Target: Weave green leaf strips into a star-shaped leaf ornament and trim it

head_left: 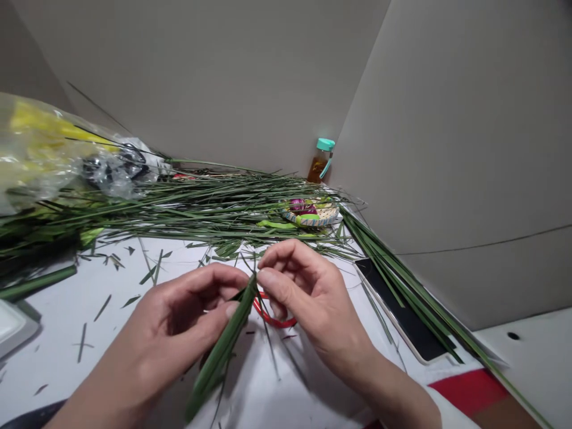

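Observation:
My left hand [179, 322] is closed on a folded, pointed bundle of long green leaf [227, 345], its tip facing away from me and its broad end hanging toward me. My right hand [308, 298] curls at the tip, thumb and forefinger pinched close together there on a thin end of the leaf. Narrow strands hang down between the hands. A thin red loop [279, 323] shows under my right fingers; whether it is held or lies behind them I cannot tell.
Long green leaf blades [214, 202] lie heaped across the back. Beyond stand a teal-capped bottle [320, 162] and a small woven basket [328, 215]. Blades cross a dark-screened phone or tablet [393, 310] at right. A plastic bag [49, 149] sits left; leaf scraps dot the white table.

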A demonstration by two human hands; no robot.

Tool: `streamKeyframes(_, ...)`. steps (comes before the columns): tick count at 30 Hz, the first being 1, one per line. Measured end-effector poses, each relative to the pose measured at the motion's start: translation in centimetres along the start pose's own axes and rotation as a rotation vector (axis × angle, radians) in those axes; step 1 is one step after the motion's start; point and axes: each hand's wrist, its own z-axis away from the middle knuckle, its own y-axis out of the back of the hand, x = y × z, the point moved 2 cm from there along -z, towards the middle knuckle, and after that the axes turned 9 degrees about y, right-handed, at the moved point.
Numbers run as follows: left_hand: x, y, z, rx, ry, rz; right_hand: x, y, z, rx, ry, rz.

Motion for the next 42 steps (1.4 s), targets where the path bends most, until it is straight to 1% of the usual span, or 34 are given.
streamKeyframes(2,0.0,0.2,0.1,0.164,-0.158,-0.131,-0.1,-0.1,0.1,0.01,0.008,0.079)
streamKeyframes(4,-0.5,0.5,0.2,0.252,-0.313,-0.258,-0.2,-0.4,0.3,-0.021,-0.021,0.165)
streamKeyframes(7,-1.6,0.7,0.4,0.281,-0.503,-0.441,0.1,-1.0,0.7,-0.097,-0.119,0.234)
streamKeyframes(9,-2.3,0.8,0.6,0.298,-0.588,-0.537,0.3,-1.3,0.9,-0.107,-0.137,0.266)
streamKeyframes(11,-2.6,0.7,0.9,0.301,-0.65,-0.605,0.4,-1.4,1.0,-0.086,-0.101,0.291)
streamKeyframes(14,-2.5,0.7,1.1,0.287,-0.71,-0.663,0.3,-1.1,0.9,-0.069,-0.027,0.322)
streamKeyframes(16,-2.4,0.8,1.0,0.281,-0.698,-0.663,0.1,-1.0,0.8,-0.073,0.018,0.358)
streamKeyframes(21,-2.7,1.3,0.7,0.278,-0.583,-0.611,-0.2,-0.8,0.7,-0.057,0.113,0.48)
streamKeyframes(26,-2.2,1.8,1.0,0.269,-0.555,-0.624,-0.7,-1.0,0.9,-0.071,0.194,0.663)
streamKeyframes(28,-1.7,1.8,1.0,0.251,-0.546,-0.609,-0.8,-0.9,1.0,-0.101,0.183,0.669)
streamKeyframes(31,-1.0,1.9,0.8,0.243,-0.513,-0.553,-0.8,-0.6,1.1,-0.186,0.15,0.61)
streamKeyframes(34,-0.6,2.0,0.2,0.238,-0.444,-0.468,-0.8,-0.2,1.0,-0.256,0.108,0.61)
streamKeyframes(36,-0.5,2.0,-0.2,0.204,-0.389,-0.414,-0.7,-0.1,0.9,-0.285,0.067,0.615)
streamKeyframes(38,-0.6,2.0,-0.5,0.175,-0.334,-0.386,-0.7,-0.1,0.8,-0.293,0.038,0.602)
streamKeyframes(42,-0.5,2.1,-0.6,0.176,-0.349,-0.407,-0.6,-0.2,0.8,-0.259,0.0,0.62)
